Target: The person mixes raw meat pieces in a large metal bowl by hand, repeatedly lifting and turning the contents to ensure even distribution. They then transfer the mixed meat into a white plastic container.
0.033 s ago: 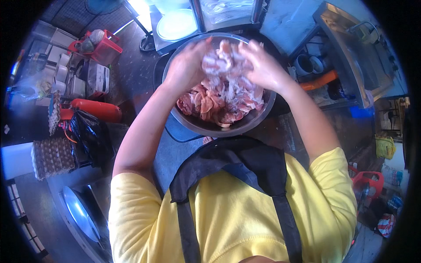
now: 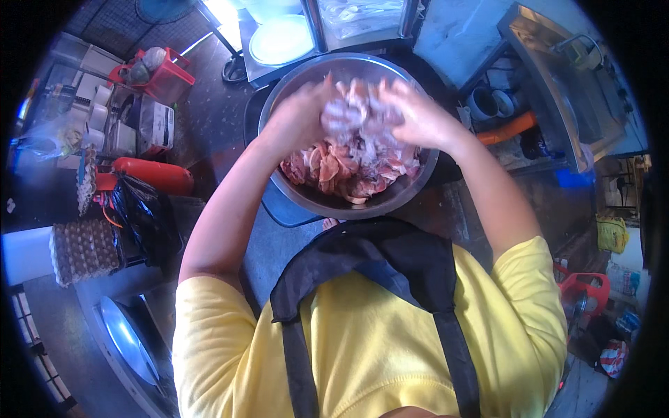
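Note:
A large round metal basin (image 2: 319,203) in front of me holds a heap of raw meat pieces (image 2: 334,164), pink and red with pale fat or skin. My left hand (image 2: 301,115) curls in from the left over the basin's far half, blurred by motion. Opposite it, my right hand (image 2: 419,115) curves in from the right, fingers bent. Between the two hands is a clump of meat, smeared by movement, with both hands against it. The fingertips are partly lost in the blur.
Behind the basin stands a metal rack with a white round lid (image 2: 282,40). A metal sink unit (image 2: 557,83) is at the far right, pots beneath it. At left are a red gas cylinder (image 2: 157,175), a black plastic bag (image 2: 143,216) and a red basket (image 2: 164,75).
Both hands have shifted slightly toward me, and their fingertips sit a little lower over the meat. The basin stays in place.

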The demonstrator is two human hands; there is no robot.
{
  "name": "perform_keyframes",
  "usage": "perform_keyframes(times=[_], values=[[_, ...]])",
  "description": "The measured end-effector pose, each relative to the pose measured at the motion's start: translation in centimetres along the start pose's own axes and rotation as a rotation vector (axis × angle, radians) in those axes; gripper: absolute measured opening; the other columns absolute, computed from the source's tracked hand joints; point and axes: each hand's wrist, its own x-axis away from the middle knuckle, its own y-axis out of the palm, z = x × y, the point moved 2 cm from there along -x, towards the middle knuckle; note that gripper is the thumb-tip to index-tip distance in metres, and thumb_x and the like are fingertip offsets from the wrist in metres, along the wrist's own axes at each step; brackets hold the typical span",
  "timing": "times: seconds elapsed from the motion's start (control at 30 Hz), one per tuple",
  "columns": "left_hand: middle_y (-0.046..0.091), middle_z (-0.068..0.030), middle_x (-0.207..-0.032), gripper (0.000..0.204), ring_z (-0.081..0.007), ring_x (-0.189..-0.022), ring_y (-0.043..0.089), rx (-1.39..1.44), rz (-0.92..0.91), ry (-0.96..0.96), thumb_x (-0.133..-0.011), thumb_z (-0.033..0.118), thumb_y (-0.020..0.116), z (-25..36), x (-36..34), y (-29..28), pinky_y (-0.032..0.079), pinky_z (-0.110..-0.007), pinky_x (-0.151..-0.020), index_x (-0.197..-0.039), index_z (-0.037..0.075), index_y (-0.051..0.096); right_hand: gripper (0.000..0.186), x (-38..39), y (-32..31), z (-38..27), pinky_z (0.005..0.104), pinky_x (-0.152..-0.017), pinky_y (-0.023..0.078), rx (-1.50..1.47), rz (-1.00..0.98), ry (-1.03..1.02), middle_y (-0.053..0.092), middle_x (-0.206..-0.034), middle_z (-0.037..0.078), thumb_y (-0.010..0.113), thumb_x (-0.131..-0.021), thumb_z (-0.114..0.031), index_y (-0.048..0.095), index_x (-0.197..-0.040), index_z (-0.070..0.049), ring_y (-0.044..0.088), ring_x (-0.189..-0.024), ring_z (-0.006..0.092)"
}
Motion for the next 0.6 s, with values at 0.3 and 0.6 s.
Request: perform_keyframes(times=[0.3,0.6], values=[[0.068,-0.0174,-0.102,0.023,-0.0318,-0.092,0.066,0.06,-0.053,-0.365,-0.082,0.006,0.059,-7.8,0.4,4.2,0.051,-0.039,-0.081,-0.103,0.005,0.067,0.026,-1.5,4.1,5.9,0.0447,-0.082,0.049,-0.035,-0.098,0.362,0.066,-0.098,0.02,0.054,-0.08,0.001,0.067,-0.101,-0.005,0.063,-0.095,0.0361],[0.063,-0.0193,-0.115,0.054,-0.0353,-0.111,0.059,0.227,-0.503,-0.085,-0.063,0.018,0.076,-13.0,3.2,12.2,0.046,-0.041,-0.096,-0.115,0.01,0.063,0.027,1.5,11.5,12.0,0.0422,-0.079,0.051,0.142,-0.851,0.371,0.067,-0.094,0.023,0.07,-0.066,-0.008,0.069,-0.092,-0.001,0.065,-0.089,0.0398]])
